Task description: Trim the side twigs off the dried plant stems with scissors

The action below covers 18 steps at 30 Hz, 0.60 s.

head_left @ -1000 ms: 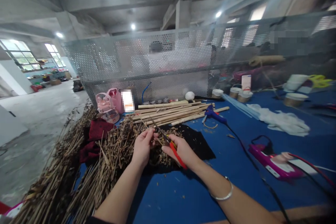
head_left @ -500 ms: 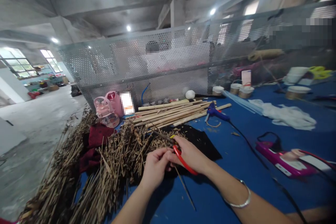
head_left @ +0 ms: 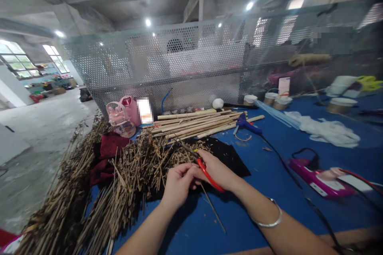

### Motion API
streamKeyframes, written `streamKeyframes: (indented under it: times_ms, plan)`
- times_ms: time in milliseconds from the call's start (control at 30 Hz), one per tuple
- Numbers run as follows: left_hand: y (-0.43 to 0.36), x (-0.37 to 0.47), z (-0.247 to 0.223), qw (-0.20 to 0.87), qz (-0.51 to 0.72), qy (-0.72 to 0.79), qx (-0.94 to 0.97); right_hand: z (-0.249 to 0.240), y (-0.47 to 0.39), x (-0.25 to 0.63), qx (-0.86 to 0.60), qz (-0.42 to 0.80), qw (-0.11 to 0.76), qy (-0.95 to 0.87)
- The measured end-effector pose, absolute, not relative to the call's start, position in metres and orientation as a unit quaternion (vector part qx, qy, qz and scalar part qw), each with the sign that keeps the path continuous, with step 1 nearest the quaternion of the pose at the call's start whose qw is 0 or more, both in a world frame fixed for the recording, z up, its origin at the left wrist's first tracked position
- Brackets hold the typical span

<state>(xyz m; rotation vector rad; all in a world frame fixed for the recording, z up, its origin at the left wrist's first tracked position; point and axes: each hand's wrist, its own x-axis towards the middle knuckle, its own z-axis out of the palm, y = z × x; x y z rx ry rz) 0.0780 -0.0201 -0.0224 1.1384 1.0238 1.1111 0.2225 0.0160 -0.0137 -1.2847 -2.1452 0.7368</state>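
My right hand (head_left: 216,168) is wrapped round red-handled scissors (head_left: 209,175), whose dark blades point up and to the left. Against it, my left hand (head_left: 178,182) has its fingers closed on a thin dry stem (head_left: 214,209). The stem's lower end slants down to the right over the blue tabletop. Where the fingers of both hands meet, part of the stem is hidden. Just beyond the hands, cut dry bits (head_left: 179,153) lie on a black cloth (head_left: 231,159). A heap of dried stalks (head_left: 131,167) stands close to my left hand.
Pale wooden sticks (head_left: 191,124) lie across the back. A blue glue gun (head_left: 249,124) with its cord sits right of them, and a magenta power strip (head_left: 321,179) is farther right. A pink bottle (head_left: 130,109) stands by a perforated metal screen (head_left: 185,67).
The camera view has shifted slightly, so the table edge now shows at the bottom. Both hands stay together on the stem, with the scissors still held in the right.
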Motion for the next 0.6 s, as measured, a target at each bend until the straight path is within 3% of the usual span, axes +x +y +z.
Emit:
streamKeyframes:
  times_ms: [600]
  plan:
    - [-0.021,0.078,-0.019,0.575,0.472,0.436,0.506,-0.024,0.015,0.217,-0.438,0.362,0.293,-0.769]
